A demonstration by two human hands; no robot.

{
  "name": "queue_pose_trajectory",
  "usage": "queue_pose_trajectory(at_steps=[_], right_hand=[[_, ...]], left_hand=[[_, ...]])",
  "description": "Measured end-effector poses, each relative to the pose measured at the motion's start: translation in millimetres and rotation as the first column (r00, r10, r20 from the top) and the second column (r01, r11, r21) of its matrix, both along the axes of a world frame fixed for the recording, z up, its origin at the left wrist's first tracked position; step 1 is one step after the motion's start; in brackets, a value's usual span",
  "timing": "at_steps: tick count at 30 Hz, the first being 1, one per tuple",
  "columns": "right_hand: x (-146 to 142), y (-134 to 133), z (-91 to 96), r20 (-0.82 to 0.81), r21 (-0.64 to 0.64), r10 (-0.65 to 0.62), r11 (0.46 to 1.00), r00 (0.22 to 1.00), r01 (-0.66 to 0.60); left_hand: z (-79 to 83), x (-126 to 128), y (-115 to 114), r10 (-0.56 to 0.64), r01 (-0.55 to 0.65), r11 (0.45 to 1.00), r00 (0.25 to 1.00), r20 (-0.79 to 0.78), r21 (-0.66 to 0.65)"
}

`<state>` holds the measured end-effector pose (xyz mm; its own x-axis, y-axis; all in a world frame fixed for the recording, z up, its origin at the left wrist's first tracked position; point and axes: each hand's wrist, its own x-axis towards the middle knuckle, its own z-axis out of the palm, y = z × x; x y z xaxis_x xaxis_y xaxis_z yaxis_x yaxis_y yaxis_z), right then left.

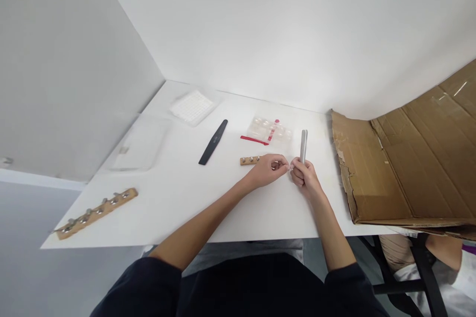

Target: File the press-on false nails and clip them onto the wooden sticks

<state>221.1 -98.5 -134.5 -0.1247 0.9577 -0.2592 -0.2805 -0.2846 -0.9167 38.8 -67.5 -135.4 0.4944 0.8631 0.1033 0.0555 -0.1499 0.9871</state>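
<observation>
My left hand [269, 168] rests on the white table [178, 198], fingers curled in a pinch over the right end of a short wooden strip with metal studs [250, 160]. My right hand [303, 174] is closed round the lower end of a grey nail file [304, 144], which stands up and away from me. The two hands' fingertips nearly meet. What the left fingertips pinch is too small to make out.
A black nail file [213, 141] lies left of centre. A clear bag with red marking [268, 130] sits behind the hands. A white gridded tray [192, 107] and clear lid [139, 146] lie far left. A longer studded wooden strip [95, 213] is near left. Cardboard [409, 168] stands right.
</observation>
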Motion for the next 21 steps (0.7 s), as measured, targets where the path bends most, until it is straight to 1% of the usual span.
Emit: queue_pose_trajectory(at_steps=[3,7,9,11,13,14,17,19,21], right_hand=[[1.0,-0.5,1.7,-0.022,-0.007,0.012,1.000,1.000,-0.012],[2.0,-1.9,4.2,-0.036,-0.013,0.022,1.000,0.999,-0.023],[2.3,-2.4,4.4,-0.044,-0.022,0.031,0.999,0.999,-0.032],[2.0,-2.4,4.0,-0.047,-0.033,0.032,0.999,0.998,-0.034],[1.0,-1.7,3.7,-0.047,-0.046,-0.003,0.999,0.999,0.000],[0.3,-1.2,3.9,-0.048,-0.055,-0.033,0.998,0.998,0.031],[-2.3,0.4,5.8,-0.056,-0.094,-0.136,0.987,0.989,0.130],[-4.1,0.9,7.7,-0.069,-0.114,-0.166,0.981,0.984,0.157],[-6.0,0.9,8.8,-0.083,-0.124,-0.161,0.981,0.983,0.150]], left_hand=[[5.5,-1.3,0.7,-0.019,0.022,0.996,0.999,0.043,-0.087],[9.1,-4.0,1.1,-0.050,0.074,0.966,0.993,0.103,-0.249],[8.5,-4.8,1.5,-0.054,0.089,0.954,0.990,0.130,-0.287],[7.3,-4.8,2.0,-0.044,0.084,0.951,0.989,0.141,-0.297],[6.3,-3.9,2.5,-0.024,0.060,0.960,0.991,0.130,-0.275],[5.9,-3.2,2.5,-0.011,0.039,0.970,0.993,0.116,-0.240],[4.5,-0.7,0.9,0.051,-0.048,0.997,0.998,0.049,-0.062],[3.1,0.9,-1.7,0.106,-0.106,0.994,0.994,0.005,0.038],[1.5,2.4,-4.9,0.152,-0.150,0.986,0.988,-0.024,0.078]])
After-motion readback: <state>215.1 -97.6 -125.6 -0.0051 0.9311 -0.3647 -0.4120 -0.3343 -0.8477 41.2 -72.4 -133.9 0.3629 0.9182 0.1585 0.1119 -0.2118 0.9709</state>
